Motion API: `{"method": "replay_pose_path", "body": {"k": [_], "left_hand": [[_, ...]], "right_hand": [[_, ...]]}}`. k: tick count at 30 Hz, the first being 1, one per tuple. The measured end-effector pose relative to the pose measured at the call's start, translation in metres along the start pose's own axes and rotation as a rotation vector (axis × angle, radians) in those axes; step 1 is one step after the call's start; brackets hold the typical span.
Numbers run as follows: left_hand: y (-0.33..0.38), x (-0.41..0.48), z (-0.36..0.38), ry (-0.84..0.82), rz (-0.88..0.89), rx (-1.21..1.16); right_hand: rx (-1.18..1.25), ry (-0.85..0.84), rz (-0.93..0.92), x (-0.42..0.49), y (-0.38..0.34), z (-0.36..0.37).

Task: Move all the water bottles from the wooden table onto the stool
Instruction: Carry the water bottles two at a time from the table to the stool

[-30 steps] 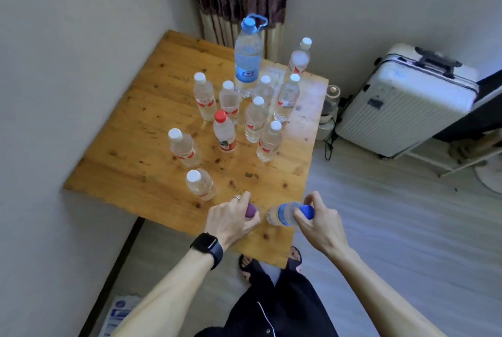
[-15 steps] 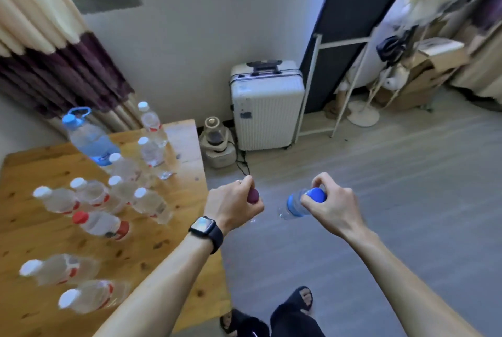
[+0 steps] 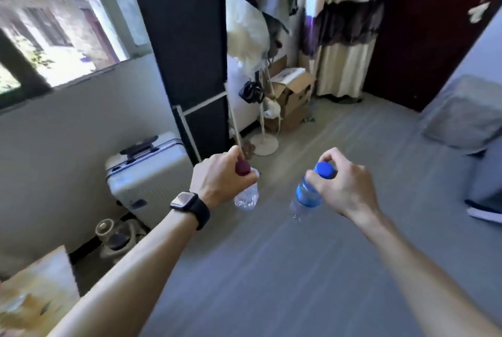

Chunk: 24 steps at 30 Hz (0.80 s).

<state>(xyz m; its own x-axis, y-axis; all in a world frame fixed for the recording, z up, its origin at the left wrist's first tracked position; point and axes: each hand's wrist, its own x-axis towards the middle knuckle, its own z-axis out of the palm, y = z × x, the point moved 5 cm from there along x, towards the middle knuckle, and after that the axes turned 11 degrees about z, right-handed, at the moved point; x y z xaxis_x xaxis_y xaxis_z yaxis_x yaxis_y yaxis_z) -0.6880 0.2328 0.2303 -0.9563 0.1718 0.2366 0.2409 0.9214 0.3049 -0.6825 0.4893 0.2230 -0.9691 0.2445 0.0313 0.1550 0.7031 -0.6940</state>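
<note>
My left hand point(image 3: 221, 176) grips a clear water bottle with a dark red cap point(image 3: 245, 195) by its neck, and the bottle hangs down over the floor. My right hand point(image 3: 343, 187) holds a second bottle with a blue cap and blue label point(image 3: 307, 197) the same way, about a hand's width to the right. Only a blurred corner of the wooden table point(image 3: 40, 287) shows at the bottom left. No stool is in view.
A white suitcase point(image 3: 146, 171) stands against the wall at left, with a small glass-topped appliance point(image 3: 114, 236) beside it. A floor fan point(image 3: 252, 70), cardboard boxes point(image 3: 290, 97) and a curtain point(image 3: 345, 24) are ahead. A bed with a grey pillow point(image 3: 461, 116) lies at right. Grey floor spreads between.
The view has swung right, away from the table with its bottles, toward the room. Both hands carry their bottles along, now hanging over the floor.
</note>
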Motion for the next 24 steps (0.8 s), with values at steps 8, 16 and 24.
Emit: {"method": "replay_pose_path", "body": {"k": [8, 16, 24], "left_hand": [[0.109, 0.171, 0.075, -0.073, 0.22, -0.079], [0.206, 0.33, 0.154, -0.223, 0.418, -0.164], [0.306, 0.463, 0.236, -0.349, 0.597, -0.146]], "right_hand": [[-0.059, 0.207, 0.216, 0.106, 0.09, -0.082], [-0.053, 0.347, 0.429, 0.22, 0.164, -0.147], [-0.056, 0.489, 0.59, 0.324, 0.24, -0.208]]}}
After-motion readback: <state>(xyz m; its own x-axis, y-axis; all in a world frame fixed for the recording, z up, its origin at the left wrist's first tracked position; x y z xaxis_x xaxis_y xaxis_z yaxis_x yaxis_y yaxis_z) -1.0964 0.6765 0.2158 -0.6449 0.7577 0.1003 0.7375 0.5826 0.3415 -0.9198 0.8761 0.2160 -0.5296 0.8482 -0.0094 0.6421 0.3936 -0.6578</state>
